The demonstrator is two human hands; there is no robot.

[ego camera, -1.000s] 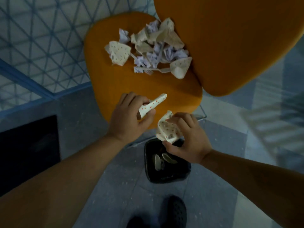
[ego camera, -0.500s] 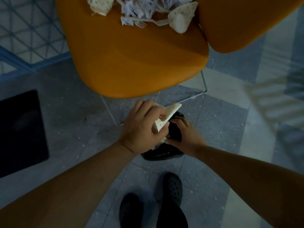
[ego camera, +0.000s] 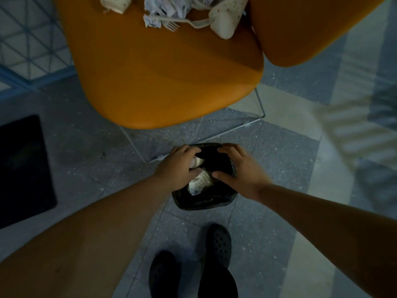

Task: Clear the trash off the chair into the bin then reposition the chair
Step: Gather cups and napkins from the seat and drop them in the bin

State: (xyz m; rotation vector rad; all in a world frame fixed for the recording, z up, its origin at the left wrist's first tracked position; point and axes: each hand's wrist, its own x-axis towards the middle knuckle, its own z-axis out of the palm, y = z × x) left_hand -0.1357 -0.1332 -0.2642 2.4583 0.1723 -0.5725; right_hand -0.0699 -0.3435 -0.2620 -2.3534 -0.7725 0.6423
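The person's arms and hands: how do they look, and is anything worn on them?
Both arms are bare from hand to as far up as the picture shows: no sleeves are visible. The left hand and right hand wear no gloves. I can see no watch, ring or bracelet, though the light is dim.

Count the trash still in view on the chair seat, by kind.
Spotted paper cups: 2, one crushed at left, one at right
White plastic forks: 2
Crumpled paper heap: 1, pieces too tangled to count
Total: 5; the frame's top edge cuts off the far part of the seat.
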